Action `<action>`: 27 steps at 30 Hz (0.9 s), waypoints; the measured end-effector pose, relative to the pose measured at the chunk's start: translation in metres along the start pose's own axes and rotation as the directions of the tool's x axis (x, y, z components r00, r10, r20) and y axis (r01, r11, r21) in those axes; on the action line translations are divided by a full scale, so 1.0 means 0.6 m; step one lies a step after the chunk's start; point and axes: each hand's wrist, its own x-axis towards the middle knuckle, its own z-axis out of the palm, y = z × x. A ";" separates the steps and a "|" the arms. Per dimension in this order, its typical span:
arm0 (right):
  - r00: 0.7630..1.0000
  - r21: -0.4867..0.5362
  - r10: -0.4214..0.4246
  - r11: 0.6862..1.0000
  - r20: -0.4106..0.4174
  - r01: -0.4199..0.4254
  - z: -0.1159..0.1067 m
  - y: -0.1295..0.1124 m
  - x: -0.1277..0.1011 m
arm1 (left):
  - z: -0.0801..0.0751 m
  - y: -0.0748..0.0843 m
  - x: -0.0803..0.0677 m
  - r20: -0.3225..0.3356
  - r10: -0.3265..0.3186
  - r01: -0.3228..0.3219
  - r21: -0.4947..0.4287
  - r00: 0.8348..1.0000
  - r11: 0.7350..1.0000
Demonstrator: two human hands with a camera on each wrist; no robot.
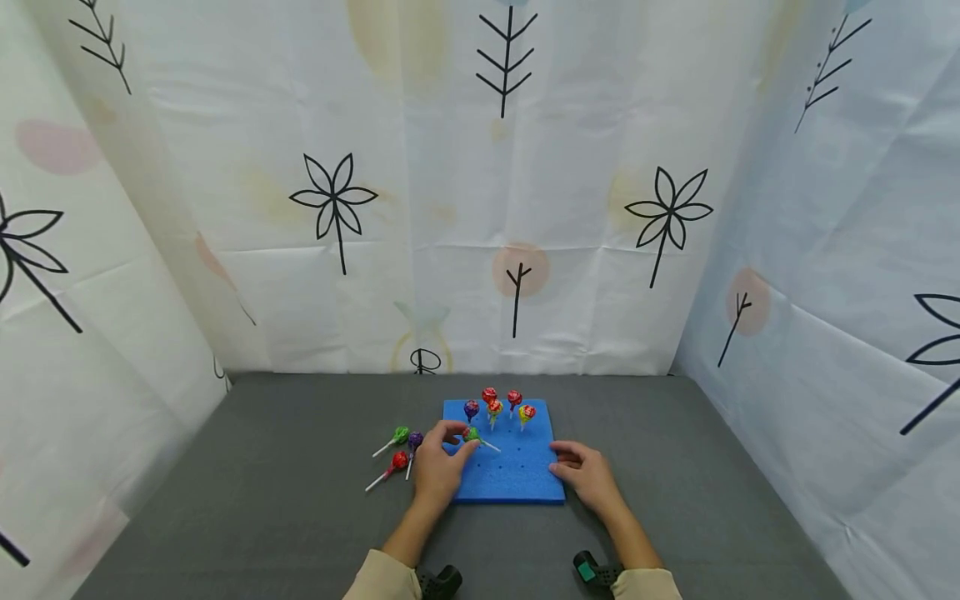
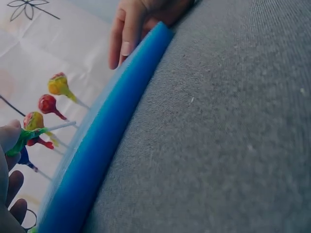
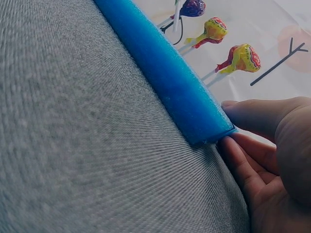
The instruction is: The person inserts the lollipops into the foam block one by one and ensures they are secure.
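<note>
My left hand (image 1: 438,471) pinches a green-wrapped lollipop (image 1: 472,434) between thumb and fingers, over the left part of a blue foam board (image 1: 510,479). The lollipop's white stick slants down to the right in the head view. Several lollipops stand upright in the far part of the board, among them a purple one (image 1: 471,408) and a yellow-red one (image 1: 527,412). At the board's right edge, my right hand (image 1: 588,477) holds the foam between thumb (image 3: 252,114) and fingers. Small holes dot the board's surface.
Left of the board, a green lollipop (image 1: 401,434), a purple lollipop (image 1: 415,439) and a red lollipop (image 1: 398,461) lie on the grey table (image 1: 285,483). Patterned white cloth (image 1: 450,208) hangs behind and at both sides.
</note>
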 end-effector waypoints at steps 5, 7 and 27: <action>1.000 0.013 -0.003 1.000 0.000 0.003 -0.001 -0.003 -0.001 | 0.012 0.008 0.002 0.020 0.056 -0.056 0.033 0.998 0.998; 1.000 0.018 0.001 1.000 0.000 -0.001 -0.001 -0.003 0.000 | 0.018 0.012 0.005 0.035 0.062 -0.064 0.035 0.997 0.997; 1.000 0.014 -0.004 1.000 -0.003 0.004 -0.001 -0.002 -0.001 | 0.059 0.035 0.024 0.119 0.270 -0.286 0.155 0.956 0.946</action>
